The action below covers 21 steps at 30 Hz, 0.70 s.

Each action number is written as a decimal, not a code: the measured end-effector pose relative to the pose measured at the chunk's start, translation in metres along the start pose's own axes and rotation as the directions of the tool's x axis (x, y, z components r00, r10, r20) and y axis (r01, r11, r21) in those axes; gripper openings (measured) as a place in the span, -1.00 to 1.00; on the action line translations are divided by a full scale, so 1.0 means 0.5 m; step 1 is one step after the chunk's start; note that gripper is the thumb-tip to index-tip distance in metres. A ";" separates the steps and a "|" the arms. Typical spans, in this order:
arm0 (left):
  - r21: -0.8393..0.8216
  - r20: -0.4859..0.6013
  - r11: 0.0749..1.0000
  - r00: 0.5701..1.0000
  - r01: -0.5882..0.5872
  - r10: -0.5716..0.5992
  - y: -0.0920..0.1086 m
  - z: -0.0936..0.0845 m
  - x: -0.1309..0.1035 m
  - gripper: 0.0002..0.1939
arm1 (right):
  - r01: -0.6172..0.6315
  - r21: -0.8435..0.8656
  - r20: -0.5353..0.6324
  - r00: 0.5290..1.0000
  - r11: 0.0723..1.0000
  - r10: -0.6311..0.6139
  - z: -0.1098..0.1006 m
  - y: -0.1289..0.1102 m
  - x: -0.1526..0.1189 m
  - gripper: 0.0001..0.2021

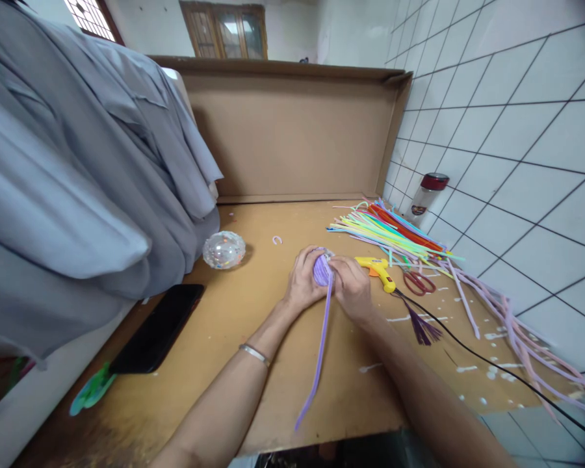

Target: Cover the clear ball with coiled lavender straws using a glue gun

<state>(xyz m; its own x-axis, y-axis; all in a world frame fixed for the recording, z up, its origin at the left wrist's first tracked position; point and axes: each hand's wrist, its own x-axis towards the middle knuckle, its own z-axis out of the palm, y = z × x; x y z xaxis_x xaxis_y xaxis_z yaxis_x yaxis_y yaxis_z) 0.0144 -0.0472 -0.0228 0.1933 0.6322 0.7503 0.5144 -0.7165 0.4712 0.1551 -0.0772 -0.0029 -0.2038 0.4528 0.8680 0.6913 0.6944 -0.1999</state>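
Note:
Over the middle of the table, my left hand [304, 279] is closed around a small round piece wrapped in purple pipe cleaner [321, 271]. Something clear or silvery shows at its top edge. My right hand [351, 286] presses its fingertips to the right side of the piece, where a purple pipe cleaner strand [324, 331] comes off. The strand's long free end hangs down toward the table's front edge. Just right of my right hand lies a yellow glue gun [381, 270]. My fingers hide part of the round piece.
Right of the hands lie red-handled scissors [419, 283], a purple tassel [423, 328], a black cord [461, 344] and a heap of coloured pipe cleaners [394, 231]. A jar [424, 198] stands by the tiled wall. Leftward are a clear faceted bowl [224, 250] and a black phone [158, 331].

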 end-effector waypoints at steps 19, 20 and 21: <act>-0.060 -0.034 0.998 0.999 0.022 -0.024 -0.009 0.003 0.001 -0.38 | -0.146 0.465 0.234 0.972 0.873 0.039 -0.115 -0.107 0.040 -0.62; -0.049 -0.071 0.998 0.997 0.032 -0.036 -0.010 0.004 0.000 -0.40 | -0.083 0.411 0.240 0.971 0.908 -0.020 -0.130 -0.130 0.025 -0.65; -0.048 -0.059 0.998 0.998 0.035 -0.038 -0.012 0.005 0.000 -0.35 | -0.004 0.364 0.250 0.964 0.931 -0.094 -0.144 -0.155 0.009 -0.66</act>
<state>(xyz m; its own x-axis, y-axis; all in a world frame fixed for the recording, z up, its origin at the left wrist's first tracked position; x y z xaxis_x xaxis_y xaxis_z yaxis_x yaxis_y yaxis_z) 0.0136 -0.0420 -0.0267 0.1242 0.6404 0.7580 0.4806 -0.7071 0.5187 0.1506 -0.1691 0.0489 -0.4345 0.5113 0.7415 0.3921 0.8485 -0.3553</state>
